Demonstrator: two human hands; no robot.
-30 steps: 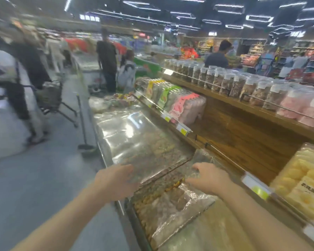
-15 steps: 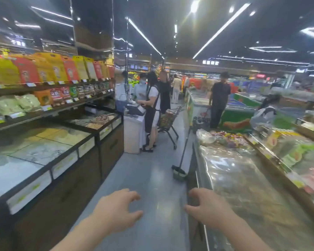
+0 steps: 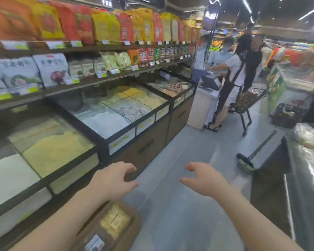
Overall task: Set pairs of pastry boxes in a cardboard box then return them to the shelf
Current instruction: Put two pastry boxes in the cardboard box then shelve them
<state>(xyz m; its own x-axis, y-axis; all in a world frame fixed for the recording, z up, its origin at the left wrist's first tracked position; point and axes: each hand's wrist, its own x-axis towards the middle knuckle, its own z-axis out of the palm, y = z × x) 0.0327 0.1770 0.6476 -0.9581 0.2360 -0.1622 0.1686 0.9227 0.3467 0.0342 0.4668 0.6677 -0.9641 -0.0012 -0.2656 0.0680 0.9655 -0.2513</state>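
Both hands are empty, fingers loosely spread: left hand [image 3: 112,180], right hand [image 3: 204,180], over the floor [image 3: 179,205]. One pastry box [image 3: 114,219] lies in the cardboard box [image 3: 105,230] below. It looks light and crushable; grip its sides.

Cardboard box [image 3: 107,227] on floor [image 3: 179,214], grain bins [image 3: 105,116] left, counter [image 3: 308,171] right
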